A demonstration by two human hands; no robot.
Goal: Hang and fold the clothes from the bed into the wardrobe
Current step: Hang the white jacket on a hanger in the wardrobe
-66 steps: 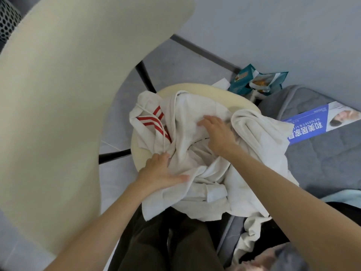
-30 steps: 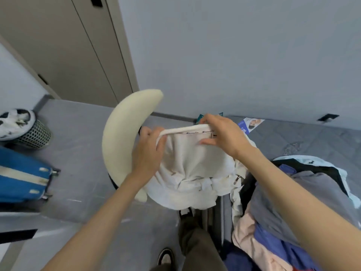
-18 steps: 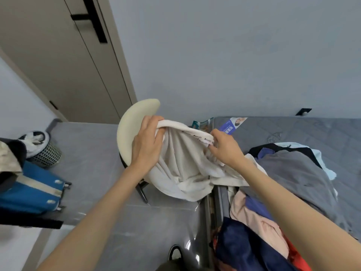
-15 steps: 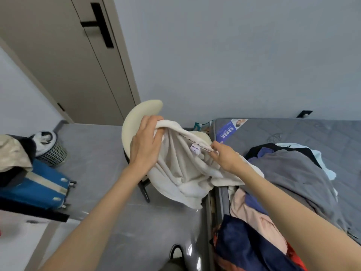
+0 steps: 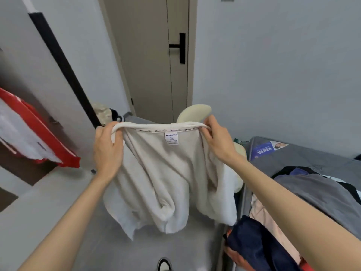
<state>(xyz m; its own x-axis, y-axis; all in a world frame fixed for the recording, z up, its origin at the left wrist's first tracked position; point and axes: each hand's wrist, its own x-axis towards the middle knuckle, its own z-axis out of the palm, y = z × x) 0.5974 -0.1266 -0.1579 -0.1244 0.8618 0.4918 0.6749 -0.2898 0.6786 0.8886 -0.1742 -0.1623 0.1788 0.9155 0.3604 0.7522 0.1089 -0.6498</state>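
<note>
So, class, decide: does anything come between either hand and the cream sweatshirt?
Nothing visible does. The left hand and the right hand each grip the cream sweatshirt directly at its neckline, one at either end of it.

Home bedroom: bed (image 5: pixel 304 159) piled with clothes (image 5: pixel 322 194), door (image 5: pixel 154 61).

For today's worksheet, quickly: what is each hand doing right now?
Left hand: grips the cream sweatshirt at its collar.
Right hand: grips the collar's other end.
</note>
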